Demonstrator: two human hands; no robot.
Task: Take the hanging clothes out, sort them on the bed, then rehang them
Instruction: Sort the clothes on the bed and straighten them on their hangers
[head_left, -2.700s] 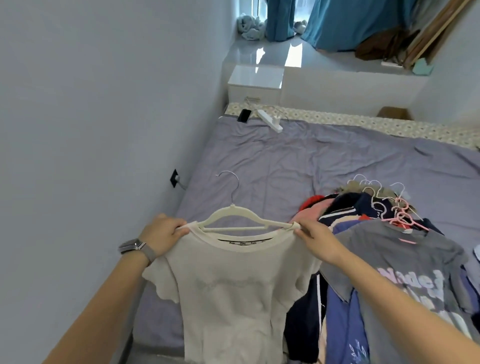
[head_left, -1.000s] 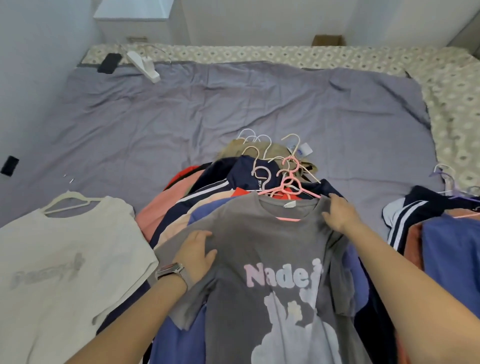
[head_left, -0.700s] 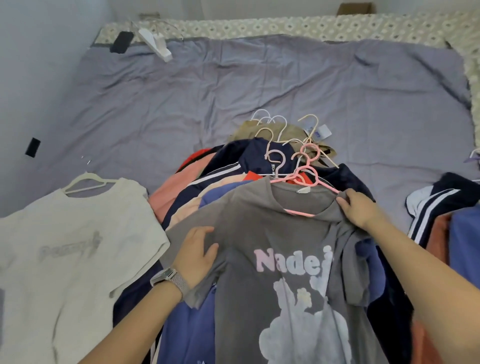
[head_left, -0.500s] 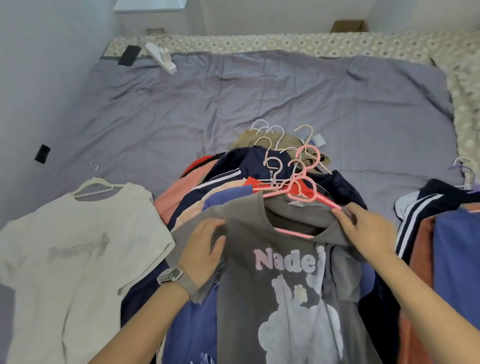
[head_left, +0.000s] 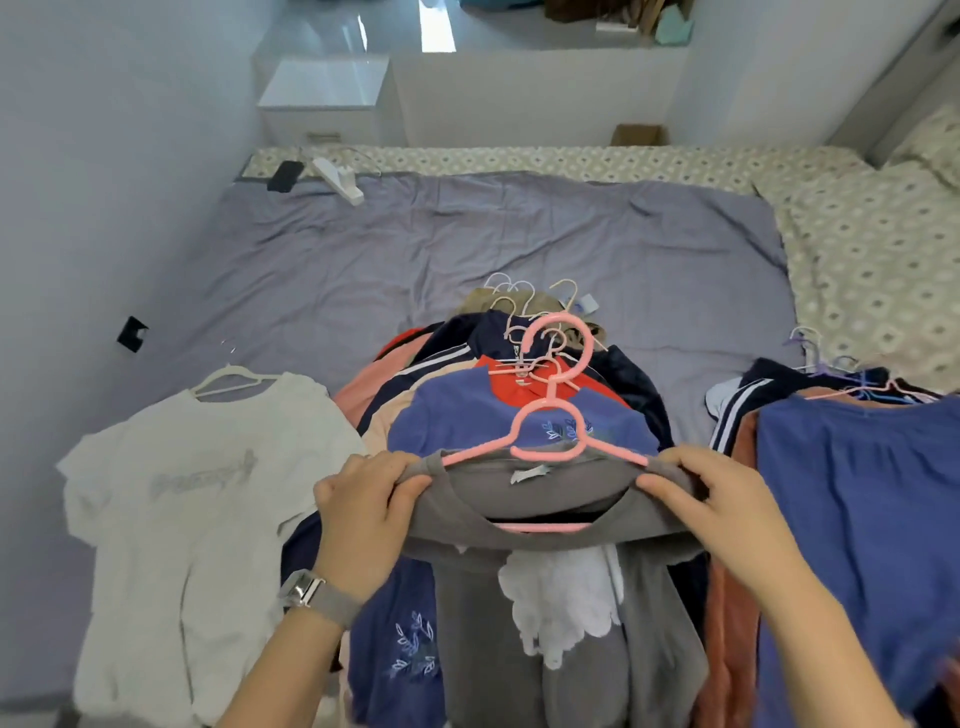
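Observation:
I hold a grey printed T-shirt (head_left: 545, 613) up off the pile on its pink hanger (head_left: 550, 415). My left hand (head_left: 363, 509) grips its left shoulder and my right hand (head_left: 711, 499) grips its right shoulder. Beneath it lies the middle pile of hung clothes (head_left: 467, 410), with a blue embroidered top uppermost. A cream T-shirt (head_left: 187, 499) on a white hanger lies flat to the left. Another pile with a blue garment (head_left: 857, 509) on top lies at the right. All rest on the purple bedsheet (head_left: 467, 249).
A black phone (head_left: 284, 175) and a white power strip (head_left: 340, 179) lie at the bed's far left corner. A white nightstand (head_left: 324, 98) stands behind it. The wall runs along the left side. Patterned bedding (head_left: 872, 249) covers the far right.
Both hands took the grey T-shirt by its shoulders and lifted it off the middle pile, uncovering the blue embroidered top. Earlier, the cream T-shirt was laid down on the left.

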